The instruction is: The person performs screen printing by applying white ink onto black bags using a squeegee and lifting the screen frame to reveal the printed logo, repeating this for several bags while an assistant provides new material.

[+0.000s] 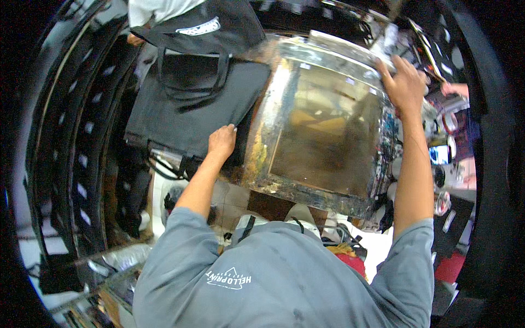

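A black tote bag with two loop handles lies flat to the left. My left hand is closed on its right edge, near the close corner. Beside the bag stands a paint-stained screen-printing frame with a brownish, see-through mesh. At the frame's far right corner is my right hand, thumb apart and fingers bent over the edge; slight blur softens it. Along the frame's far side lies a pale bar. Another black tote bag, with a white print, overlaps the far end of the first.
A person in a white sleeve is at the far left, a hand by the second bag. Racks of dark items line the left. Jars, a lit phone and another person's hand are at the right.
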Tool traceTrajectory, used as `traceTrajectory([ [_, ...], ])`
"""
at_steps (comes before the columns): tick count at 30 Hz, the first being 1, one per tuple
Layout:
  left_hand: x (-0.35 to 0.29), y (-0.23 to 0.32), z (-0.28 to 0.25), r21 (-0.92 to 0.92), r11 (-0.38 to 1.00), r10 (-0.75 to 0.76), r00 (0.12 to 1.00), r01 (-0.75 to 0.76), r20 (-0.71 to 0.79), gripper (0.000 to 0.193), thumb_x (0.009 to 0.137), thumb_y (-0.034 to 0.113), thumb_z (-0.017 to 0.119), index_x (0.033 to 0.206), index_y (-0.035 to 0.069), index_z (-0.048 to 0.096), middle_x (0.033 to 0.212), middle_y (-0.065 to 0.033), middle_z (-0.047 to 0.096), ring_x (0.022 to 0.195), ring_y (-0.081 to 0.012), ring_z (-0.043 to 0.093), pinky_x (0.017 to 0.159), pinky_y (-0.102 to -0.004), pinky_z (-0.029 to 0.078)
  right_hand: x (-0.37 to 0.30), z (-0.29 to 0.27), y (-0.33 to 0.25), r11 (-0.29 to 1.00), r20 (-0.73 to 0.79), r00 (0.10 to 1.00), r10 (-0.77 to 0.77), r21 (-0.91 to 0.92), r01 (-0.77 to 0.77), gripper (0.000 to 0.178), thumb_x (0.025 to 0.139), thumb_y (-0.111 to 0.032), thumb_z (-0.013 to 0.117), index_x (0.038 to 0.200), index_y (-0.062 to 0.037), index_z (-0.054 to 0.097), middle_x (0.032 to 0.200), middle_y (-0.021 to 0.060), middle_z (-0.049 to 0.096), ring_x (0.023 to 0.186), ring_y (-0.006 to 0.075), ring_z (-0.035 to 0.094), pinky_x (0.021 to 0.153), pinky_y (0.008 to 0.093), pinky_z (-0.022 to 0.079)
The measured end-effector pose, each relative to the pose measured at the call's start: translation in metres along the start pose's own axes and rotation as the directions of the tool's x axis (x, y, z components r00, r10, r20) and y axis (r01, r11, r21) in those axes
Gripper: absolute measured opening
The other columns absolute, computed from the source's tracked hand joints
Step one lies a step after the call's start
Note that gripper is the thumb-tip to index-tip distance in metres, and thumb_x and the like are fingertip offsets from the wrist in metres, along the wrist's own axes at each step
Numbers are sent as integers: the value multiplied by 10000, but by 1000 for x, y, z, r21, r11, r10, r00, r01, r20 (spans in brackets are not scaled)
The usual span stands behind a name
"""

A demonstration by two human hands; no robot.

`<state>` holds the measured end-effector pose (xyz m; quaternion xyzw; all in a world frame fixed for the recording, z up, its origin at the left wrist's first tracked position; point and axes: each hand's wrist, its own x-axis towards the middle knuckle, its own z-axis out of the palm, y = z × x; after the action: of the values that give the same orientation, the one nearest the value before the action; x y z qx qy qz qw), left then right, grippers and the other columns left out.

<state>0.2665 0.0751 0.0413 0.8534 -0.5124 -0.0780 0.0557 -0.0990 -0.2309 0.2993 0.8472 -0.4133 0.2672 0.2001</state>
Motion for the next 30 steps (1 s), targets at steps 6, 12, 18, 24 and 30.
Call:
traceTrajectory([
  [6, -16, 169, -17, -170, 924, 379, 882, -343, 281, 339, 1016, 297, 539, 1064, -9, 675, 1415, -305, 553, 1037, -456, 681, 919, -554, 548, 24, 5, 13, 1000, -24, 1000, -3, 8, 3, 765, 944, -765, 441, 995, -61, 737, 1006, 160, 753, 1002, 332, 712, 889, 540, 456],
  [12, -20, 285, 47, -728, 590, 609, 785, -349, 117, 679, 984, 593, 539, 1420, 76, 603, 1521, -280, 476, 1473, -445, 370, 1227, -532, 269, 32, 4, 24, 999, -48, 998, -28, 39, 30, 719, 948, -711, 500, 991, -34, 740, 954, 204, 737, 925, 369, 703, 813, 524, 469],
  [18, -12, 252, 103, -90, 768, 636, 772, -635, -22, 998, 850, 804, 547, 1640, 247, 298, 1721, -166, 131, 1554, -510, 54, 1146, -788, -13, 50, -22, 19, 982, 201, 978, 58, 162, -92, 760, 978, -719, 412, 807, -21, 658, 783, 158, 658, 760, 292, 623, 781, 486, 447],
  [24, -10, 353, 132, -166, 887, 425, 902, -431, -73, 997, 858, 803, 531, 1637, 227, 297, 1724, -181, 104, 1552, -523, 28, 1138, -795, -35, 73, -15, 28, 977, 206, 976, 67, 184, -106, 748, 969, -708, 446, 791, -13, 660, 820, 193, 677, 809, 316, 652, 787, 506, 476],
  [30, 8, 403, 127, -233, 888, 412, 911, -396, 25, 1031, 828, 690, 679, 1634, 177, 292, 1713, -226, 101, 1546, -539, 32, 1141, -794, -36, 80, -9, 30, 995, 137, 990, 28, 92, -41, 730, 978, -693, 440, 793, -26, 672, 814, 167, 675, 818, 303, 649, 872, 521, 456],
])
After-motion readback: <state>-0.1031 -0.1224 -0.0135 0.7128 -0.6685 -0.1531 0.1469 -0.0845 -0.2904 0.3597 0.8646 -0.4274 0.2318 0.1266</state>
